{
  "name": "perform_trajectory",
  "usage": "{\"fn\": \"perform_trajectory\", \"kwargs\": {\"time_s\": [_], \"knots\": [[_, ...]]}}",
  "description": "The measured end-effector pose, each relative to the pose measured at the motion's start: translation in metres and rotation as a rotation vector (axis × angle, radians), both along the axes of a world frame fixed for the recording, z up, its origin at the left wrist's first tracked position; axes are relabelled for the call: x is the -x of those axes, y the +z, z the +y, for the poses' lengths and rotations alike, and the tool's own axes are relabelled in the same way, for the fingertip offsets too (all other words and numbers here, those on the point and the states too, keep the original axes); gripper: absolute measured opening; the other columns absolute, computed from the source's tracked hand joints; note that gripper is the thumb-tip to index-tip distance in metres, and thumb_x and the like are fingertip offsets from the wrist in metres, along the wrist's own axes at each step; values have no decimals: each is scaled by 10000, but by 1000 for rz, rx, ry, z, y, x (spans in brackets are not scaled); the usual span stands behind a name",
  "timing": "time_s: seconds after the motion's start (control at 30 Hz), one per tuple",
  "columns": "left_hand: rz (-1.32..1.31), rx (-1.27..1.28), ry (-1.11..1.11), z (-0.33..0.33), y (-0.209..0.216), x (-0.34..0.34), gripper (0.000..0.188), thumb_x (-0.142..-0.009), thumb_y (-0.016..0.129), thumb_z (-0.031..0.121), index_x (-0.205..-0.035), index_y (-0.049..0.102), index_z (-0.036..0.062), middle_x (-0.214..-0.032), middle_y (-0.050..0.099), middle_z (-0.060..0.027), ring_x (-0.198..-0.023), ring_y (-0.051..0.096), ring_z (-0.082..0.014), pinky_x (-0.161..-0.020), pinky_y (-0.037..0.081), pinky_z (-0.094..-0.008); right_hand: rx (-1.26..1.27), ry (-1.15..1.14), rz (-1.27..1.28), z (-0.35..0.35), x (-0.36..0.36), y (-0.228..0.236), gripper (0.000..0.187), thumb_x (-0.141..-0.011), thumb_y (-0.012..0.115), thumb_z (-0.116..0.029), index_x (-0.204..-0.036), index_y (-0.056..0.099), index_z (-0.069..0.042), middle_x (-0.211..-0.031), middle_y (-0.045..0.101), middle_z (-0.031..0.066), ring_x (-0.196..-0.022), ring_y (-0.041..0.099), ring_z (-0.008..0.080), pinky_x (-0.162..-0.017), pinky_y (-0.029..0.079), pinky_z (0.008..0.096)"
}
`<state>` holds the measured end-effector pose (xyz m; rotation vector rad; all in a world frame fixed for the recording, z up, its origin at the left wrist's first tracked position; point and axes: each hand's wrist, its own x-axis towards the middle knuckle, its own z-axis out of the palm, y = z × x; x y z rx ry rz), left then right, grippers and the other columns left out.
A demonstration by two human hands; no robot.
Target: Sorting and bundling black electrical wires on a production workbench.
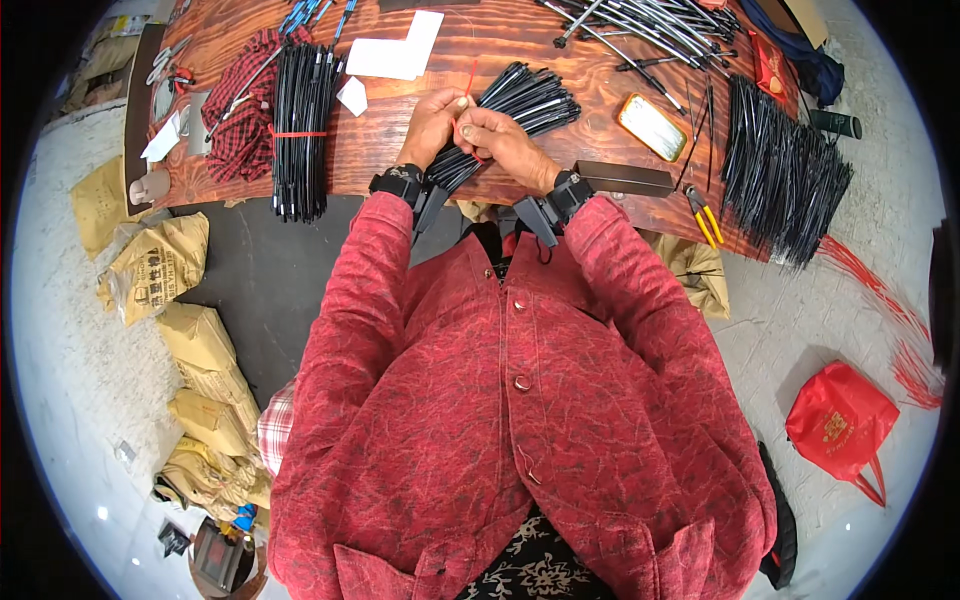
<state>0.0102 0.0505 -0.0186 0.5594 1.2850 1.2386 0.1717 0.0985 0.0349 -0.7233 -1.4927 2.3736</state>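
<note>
A bundle of thin black rods [535,97] lies slantwise on the table in front of me, its near end by my left wrist. Over it, my left hand [430,128] and my right hand [503,140] meet with fingers pinched on a thin red tie [474,72]. One end of that tie sticks up past my fingertips, and a bit of red shows below them. Whether the tie goes fully round the bundle is hidden by my hands. To the left lies another bundle of black rods [303,100], with a red band [300,134] around its middle.
The wooden table [380,110] also bears white paper [390,58], a checked cloth [240,115], a tin [652,127], a dark bar [625,178] and yellow-handled pliers [705,215]. A black rod pile [785,165] overhangs the right edge. A red bag [842,415] rests on the floor.
</note>
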Motion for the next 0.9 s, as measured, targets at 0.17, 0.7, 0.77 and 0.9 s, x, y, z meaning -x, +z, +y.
{"fn": "perform_trajectory", "kwargs": {"time_s": [0.17, 0.7, 0.77, 0.9], "knots": [[255, 18, 5, 1, -8, -6, 161, -985, 542, 108, -919, 671, 39, -738, 585, 27, -653, 516, -60, -585, 416, -224, -40, -51, -106, -4, -11, -8, 146, -973, 508, -145, -916, 588, -37, -821, 582, -9, -790, 568, 118, -734, 473, 289], [-103, -13, 185, -29, 32, 1, 137, -1008, 528, 127, -989, 633, 42, -684, 499, 26, -580, 403, -53, -522, 313, -196, -1160, -22, -653, -29, 27, 1, 194, -848, 610, -191, -779, 661, -17, -752, 675, 208, -690, 672, 383, -619, 536, 477], [-42, -130, 127, -32, 39, -1, 154, -1014, 527, 155, -990, 618, 33, -710, 519, 18, -593, 414, -53, -531, 326, -200, -1187, -11, -692, -30, 31, -1, 189, -830, 606, -165, -717, 665, -25, -688, 665, 210, -638, 667, 391, -597, 533, 484], [60, -187, 14, -39, 44, 11, 163, -1006, 541, 116, -1087, 641, 16, -777, 592, -15, -712, 540, -74, -634, 446, -208, -1216, -1, -678, -32, 34, -3, 181, -827, 588, -138, -718, 681, -29, -692, 667, 216, -652, 678, 381, -600, 538, 472]]}}
